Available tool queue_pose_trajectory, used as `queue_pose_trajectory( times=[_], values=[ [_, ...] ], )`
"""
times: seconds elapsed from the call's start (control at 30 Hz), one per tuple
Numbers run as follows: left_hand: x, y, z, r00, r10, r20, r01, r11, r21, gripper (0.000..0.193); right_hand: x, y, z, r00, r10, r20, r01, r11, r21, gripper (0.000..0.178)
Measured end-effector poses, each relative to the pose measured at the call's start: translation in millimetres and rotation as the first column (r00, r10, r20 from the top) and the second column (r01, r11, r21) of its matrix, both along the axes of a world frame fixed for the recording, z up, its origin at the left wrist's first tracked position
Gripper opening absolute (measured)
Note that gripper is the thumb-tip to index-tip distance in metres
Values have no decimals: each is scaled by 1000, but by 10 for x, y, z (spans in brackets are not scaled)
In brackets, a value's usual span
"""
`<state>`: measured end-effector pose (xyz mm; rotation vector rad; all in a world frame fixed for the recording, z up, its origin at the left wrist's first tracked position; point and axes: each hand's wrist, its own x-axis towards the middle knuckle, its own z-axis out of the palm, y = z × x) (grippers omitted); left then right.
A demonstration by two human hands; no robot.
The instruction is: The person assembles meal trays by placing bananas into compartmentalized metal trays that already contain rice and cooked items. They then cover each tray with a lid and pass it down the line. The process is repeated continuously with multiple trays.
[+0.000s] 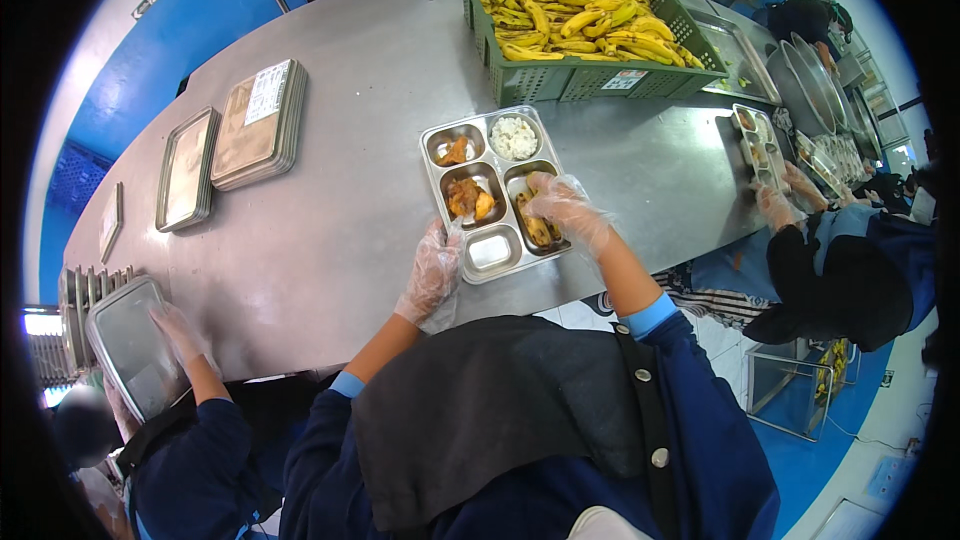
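Note:
On the steel table in front of me sits a metal compartment tray point(508, 247), turned slightly. Its far right compartment holds white rice point(514, 138); the far left one has a small browned piece of food point(455, 151). Saucy brown chunks and an orange piece point(470, 200) lie in the middle left compartment, while the near left one is bare. My left hand point(437, 268), in a clear plastic glove, grips the tray's near left edge. My gloved right hand point(572, 208) is closed on a yellow, dark-spotted banana point(537, 227) in the long right compartment.
A green crate point(560, 88) of bananas stands beyond the tray. Stacked lidded trays point(262, 125) and a shallower stack point(187, 170) lie left. A co-worker at left holds a lidded tray point(138, 345). Another person's gloved hands point(778, 205) touch a filled tray point(760, 145) at right.

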<state>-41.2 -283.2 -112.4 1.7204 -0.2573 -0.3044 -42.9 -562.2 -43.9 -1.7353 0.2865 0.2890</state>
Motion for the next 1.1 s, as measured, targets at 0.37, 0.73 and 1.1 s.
queue_pose_trajectory(
  times=[0.37,0.73,1.1],
  values=[
    [48,81,-199,999,-27,-30,25,997,-71,41,-363,144,-152,968,243,70,-152,782,-604,69],
    [-37,-31,181,980,194,-34,-188,974,127,39,1263,-1051,1436,846,178,503,153,821,-549,74],
    [-194,-73,-298,865,482,-143,-478,876,61,44,2765,-1096,1133,891,412,-189,-315,263,-912,59]
  ],
)
